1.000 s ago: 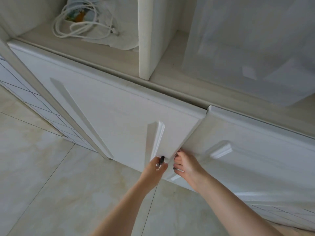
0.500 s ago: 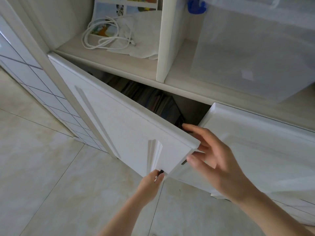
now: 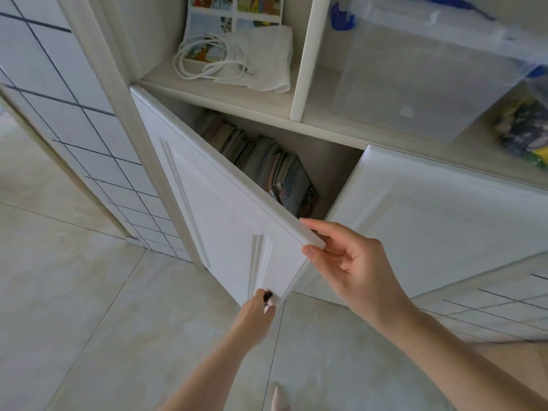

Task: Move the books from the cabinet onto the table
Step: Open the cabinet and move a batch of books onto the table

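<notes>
A white panelled cabinet door point(image 3: 219, 209) stands ajar. The left hand point(image 3: 257, 307) pinches its lower corner. Upright books point(image 3: 267, 164) fill the cabinet behind. The right hand point(image 3: 353, 262) grips the door's free edge.

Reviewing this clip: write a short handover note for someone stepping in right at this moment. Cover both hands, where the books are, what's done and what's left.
Left hand: grips the bottom corner of the left cabinet door.
Right hand: pinches the same door's free upper corner, thumb in front, fingers behind.
Books: a row standing inside the lower cabinet, visible through the gap, none touched.
Right cabinet door: looks shut.
Done: left door partly open.
Left: swing the door fully open, take the books out, carry them to the table, which is not in view.
</notes>
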`<state>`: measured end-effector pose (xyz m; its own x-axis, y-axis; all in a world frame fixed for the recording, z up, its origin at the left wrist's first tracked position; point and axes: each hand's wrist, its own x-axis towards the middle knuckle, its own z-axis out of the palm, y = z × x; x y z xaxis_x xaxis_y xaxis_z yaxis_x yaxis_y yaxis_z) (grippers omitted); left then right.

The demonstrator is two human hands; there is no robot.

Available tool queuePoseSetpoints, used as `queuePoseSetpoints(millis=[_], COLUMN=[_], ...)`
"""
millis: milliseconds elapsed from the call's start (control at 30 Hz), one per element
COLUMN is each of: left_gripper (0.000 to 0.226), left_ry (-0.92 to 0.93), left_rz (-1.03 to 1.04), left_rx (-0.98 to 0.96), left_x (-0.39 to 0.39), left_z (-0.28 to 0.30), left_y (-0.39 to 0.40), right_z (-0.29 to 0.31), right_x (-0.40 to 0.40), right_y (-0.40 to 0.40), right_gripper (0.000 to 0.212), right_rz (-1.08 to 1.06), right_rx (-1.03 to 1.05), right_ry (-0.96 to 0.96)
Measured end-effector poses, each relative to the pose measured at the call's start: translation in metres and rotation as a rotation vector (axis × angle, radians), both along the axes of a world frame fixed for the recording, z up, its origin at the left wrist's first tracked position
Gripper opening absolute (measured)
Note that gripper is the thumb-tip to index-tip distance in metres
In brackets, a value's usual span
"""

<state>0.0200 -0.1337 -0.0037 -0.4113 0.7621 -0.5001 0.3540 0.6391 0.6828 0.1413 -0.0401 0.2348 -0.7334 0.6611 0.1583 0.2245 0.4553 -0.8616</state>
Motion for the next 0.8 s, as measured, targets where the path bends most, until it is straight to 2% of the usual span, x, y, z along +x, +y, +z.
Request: queuePoseSetpoints(millis=[100, 233, 333, 400, 467, 600, 733, 800], left_gripper=[0.033, 0.037, 0.061, 0.084, 0.092, 0.074, 0.063, 0.056], left_ry=[-0.064, -0.17, -0.239, -0.208, -0.097, 0.128, 0.142, 0.182], left_rz=[-0.017, 0.027, 0.132, 0.211, 0.3, 0.472, 0.581, 0.59], left_rx=[-0.016, 0.053, 0.2, 0.336, 0.467, 0.674, 0.668, 0.669], left_x=[-0.007, -0.019, -0.025, -0.027, -0.028, -0.04, -0.065, -0.079], left_z=[0.008, 0.028, 0.056, 0.085, 0.117, 0.168, 0.186, 0.188], left_y=[-0.032, -0.071, -0.096, -0.11, -0.119, -0.148, -0.18, -0.197], right_z=[0.003, 0.008, 0.019, 0.03, 0.039, 0.05, 0.062, 0.068], right_x=[-0.006, -0.017, -0.03, -0.04, -0.051, -0.082, -0.136, -0.163], right_y=[-0.029, -0.067, -0.096, -0.112, -0.126, -0.153, -0.163, -0.169], right_gripper=[0.035, 0.036, 0.048, 0.04, 0.025, 0.026, 0.039, 0.044], right_rz=[0.003, 0.035, 0.077, 0.109, 0.161, 0.217, 0.192, 0.202], right_rx=[-0.016, 0.009, -0.064, -0.147, -0.196, -0.354, -0.418, -0.541], right_ry=[-0.007, -0.081, -0.149, -0.2, -0.246, -0.287, -0.324, -0.289])
